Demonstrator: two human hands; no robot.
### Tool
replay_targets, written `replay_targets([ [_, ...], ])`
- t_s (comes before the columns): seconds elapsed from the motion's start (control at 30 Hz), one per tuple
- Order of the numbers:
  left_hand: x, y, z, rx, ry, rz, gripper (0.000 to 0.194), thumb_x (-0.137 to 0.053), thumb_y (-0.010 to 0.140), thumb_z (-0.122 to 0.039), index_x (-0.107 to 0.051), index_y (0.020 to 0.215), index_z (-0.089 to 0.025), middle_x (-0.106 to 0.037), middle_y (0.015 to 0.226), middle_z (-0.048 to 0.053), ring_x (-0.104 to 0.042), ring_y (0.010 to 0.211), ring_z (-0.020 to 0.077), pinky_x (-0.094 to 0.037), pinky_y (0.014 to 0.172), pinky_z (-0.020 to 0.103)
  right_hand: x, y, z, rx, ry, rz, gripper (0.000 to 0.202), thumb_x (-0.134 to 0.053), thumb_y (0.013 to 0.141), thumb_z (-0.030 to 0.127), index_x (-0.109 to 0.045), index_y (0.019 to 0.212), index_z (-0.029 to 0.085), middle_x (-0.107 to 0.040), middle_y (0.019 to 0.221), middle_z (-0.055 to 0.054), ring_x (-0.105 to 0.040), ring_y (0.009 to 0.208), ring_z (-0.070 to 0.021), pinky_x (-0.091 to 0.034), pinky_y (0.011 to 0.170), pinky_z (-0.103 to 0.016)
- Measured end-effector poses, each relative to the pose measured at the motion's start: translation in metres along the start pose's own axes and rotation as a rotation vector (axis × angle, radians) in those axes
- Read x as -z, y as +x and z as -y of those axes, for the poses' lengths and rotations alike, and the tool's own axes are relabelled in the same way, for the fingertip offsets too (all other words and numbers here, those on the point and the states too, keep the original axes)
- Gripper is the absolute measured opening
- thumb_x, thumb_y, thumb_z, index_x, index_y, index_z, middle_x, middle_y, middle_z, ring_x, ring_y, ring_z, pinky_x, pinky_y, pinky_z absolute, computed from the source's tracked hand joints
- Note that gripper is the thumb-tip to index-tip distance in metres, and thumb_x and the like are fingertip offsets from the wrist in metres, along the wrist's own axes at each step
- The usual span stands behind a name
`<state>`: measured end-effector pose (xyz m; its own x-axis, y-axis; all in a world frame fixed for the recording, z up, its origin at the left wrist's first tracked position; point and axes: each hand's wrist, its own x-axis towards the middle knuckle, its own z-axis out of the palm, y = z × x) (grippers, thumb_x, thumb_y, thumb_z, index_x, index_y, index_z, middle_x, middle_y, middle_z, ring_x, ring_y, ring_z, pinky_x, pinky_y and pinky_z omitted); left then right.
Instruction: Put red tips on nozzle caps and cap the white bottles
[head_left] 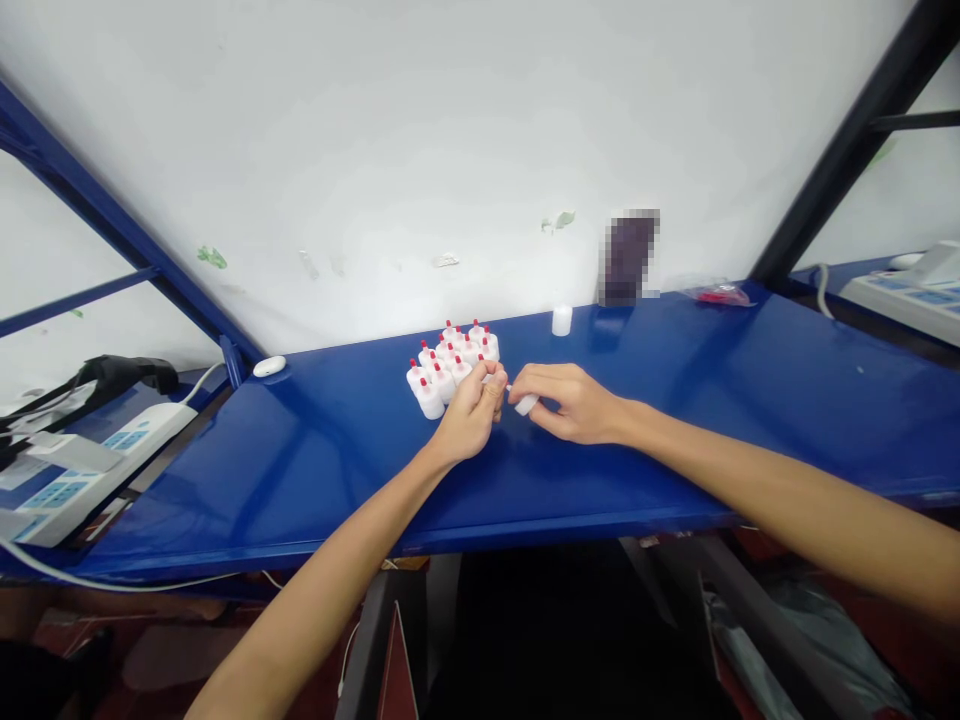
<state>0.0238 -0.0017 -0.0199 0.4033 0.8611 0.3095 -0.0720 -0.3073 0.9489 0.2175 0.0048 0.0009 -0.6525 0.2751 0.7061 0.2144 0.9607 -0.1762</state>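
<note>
My right hand (568, 400) pinches a small white bottle (526, 404) between thumb and fingers. The bottle is tilted, and a bit of red shows at its end toward my other hand. Close beside it, my left hand (471, 408) is closed with the thumb pressed on the fingers; what they hold is hidden. Just behind and to the left of that hand stands a cluster of several white bottles (430, 402) with red pointed tips, all upright on the blue table (337, 460).
A lone white bottle (561, 320) without a red tip stands near the wall. Further right are a blurred dark object (628, 258) and a clear bag with red pieces (721, 294). A white oval device (269, 366) lies at the back left. Power strips (105, 465) flank the table.
</note>
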Motion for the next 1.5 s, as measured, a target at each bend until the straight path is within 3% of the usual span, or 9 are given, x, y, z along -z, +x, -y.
replay_targets([
  [0.23, -0.001, -0.003, -0.002, 0.032, -0.089, 0.051, 0.035, -0.053, 0.096, -0.055, -0.043, 0.094, -0.021, -0.026, 0.054, -0.012, -0.019, 0.041, 0.0043, -0.018, 0.037, 0.016, -0.001, -0.002, -0.001, -0.086, -0.003, -0.010, 0.027, -0.051, 0.084, 0.011, -0.057, 0.109, 0.020, -0.068, 0.088, -0.002, -0.058, 0.063, -0.0114, -0.047, 0.062, -0.024],
  [0.37, 0.001, -0.003, -0.003, 0.043, -0.113, 0.054, 0.035, -0.055, 0.095, -0.054, -0.043, 0.094, -0.022, -0.025, 0.054, -0.013, -0.016, 0.039, 0.0040, -0.015, 0.036, 0.016, -0.002, -0.002, -0.002, -0.127, -0.020, -0.043, 0.015, -0.055, 0.085, 0.016, -0.057, 0.099, 0.020, -0.066, 0.081, 0.001, -0.057, 0.058, -0.0098, -0.044, 0.058, -0.022],
  [0.47, 0.002, -0.002, -0.005, 0.003, -0.028, -0.033, 0.035, -0.059, 0.093, -0.053, -0.048, 0.093, -0.020, -0.027, 0.053, -0.012, -0.019, 0.040, 0.0043, -0.016, 0.038, 0.017, -0.002, -0.002, -0.002, -0.118, -0.055, -0.058, 0.004, -0.055, 0.087, 0.019, -0.059, 0.089, 0.020, -0.064, 0.072, 0.002, -0.055, 0.056, -0.0099, -0.043, 0.057, -0.022],
  [0.6, 0.001, -0.004, -0.009, -0.110, 0.172, -0.150, 0.034, -0.059, 0.094, -0.049, -0.060, 0.099, -0.016, -0.043, 0.060, -0.006, -0.036, 0.051, 0.0066, -0.028, 0.047, 0.020, -0.001, 0.000, -0.002, -0.093, -0.081, -0.090, 0.006, -0.055, 0.089, 0.019, -0.060, 0.086, 0.019, -0.062, 0.066, 0.002, -0.053, 0.054, -0.0094, -0.041, 0.055, -0.022],
  [0.73, -0.002, -0.009, -0.014, -0.108, 0.227, -0.006, 0.040, -0.053, 0.097, -0.048, -0.053, 0.122, -0.017, -0.051, 0.070, -0.003, -0.047, 0.061, 0.0096, -0.041, 0.058, 0.022, 0.002, 0.000, -0.003, -0.101, -0.091, -0.129, 0.006, -0.055, 0.088, 0.019, -0.060, 0.084, 0.019, -0.060, 0.063, 0.003, -0.052, 0.052, -0.0093, -0.040, 0.054, -0.022],
  [0.83, -0.005, -0.012, -0.015, -0.038, 0.217, 0.105, 0.043, -0.057, 0.095, -0.046, -0.044, 0.125, -0.019, -0.055, 0.075, -0.002, -0.051, 0.063, 0.0097, -0.043, 0.057, 0.020, 0.002, -0.002, -0.005, -0.093, -0.086, -0.122, 0.010, -0.057, 0.089, 0.023, -0.059, 0.080, 0.019, -0.058, 0.060, 0.004, -0.051, 0.051, -0.0091, -0.039, 0.053, -0.022],
  [1.13, -0.003, -0.011, -0.008, 0.051, 0.315, 0.109, 0.025, -0.044, 0.099, -0.039, -0.040, 0.115, -0.021, -0.058, 0.063, -0.007, -0.057, 0.043, 0.0102, -0.043, 0.044, 0.018, 0.002, -0.003, -0.002, -0.160, 0.003, 0.013, 0.018, -0.054, 0.095, 0.032, -0.061, 0.086, 0.018, -0.055, 0.061, 0.004, -0.048, 0.051, -0.0088, -0.038, 0.054, -0.023],
  [1.23, -0.002, -0.011, -0.008, 0.042, 0.364, 0.110, 0.023, -0.040, 0.100, -0.039, -0.038, 0.115, -0.022, -0.054, 0.065, -0.008, -0.052, 0.039, 0.0081, -0.037, 0.042, 0.018, 0.003, -0.003, -0.001, -0.171, 0.017, 0.047, 0.020, -0.051, 0.097, 0.034, -0.061, 0.088, 0.018, -0.057, 0.063, 0.003, -0.049, 0.053, -0.0095, -0.038, 0.056, -0.023],
  [1.5, 0.000, -0.008, -0.012, -0.137, 0.622, 0.151, 0.024, -0.034, 0.101, -0.037, -0.048, 0.095, -0.018, -0.054, 0.080, 0.000, -0.049, 0.069, 0.0140, -0.036, 0.066, 0.029, 0.003, -0.002, 0.001, -0.149, -0.010, 0.075, 0.027, -0.045, 0.100, 0.038, -0.058, 0.086, 0.019, -0.061, 0.067, 0.000, -0.051, 0.061, -0.0138, -0.037, 0.068, -0.030],
])
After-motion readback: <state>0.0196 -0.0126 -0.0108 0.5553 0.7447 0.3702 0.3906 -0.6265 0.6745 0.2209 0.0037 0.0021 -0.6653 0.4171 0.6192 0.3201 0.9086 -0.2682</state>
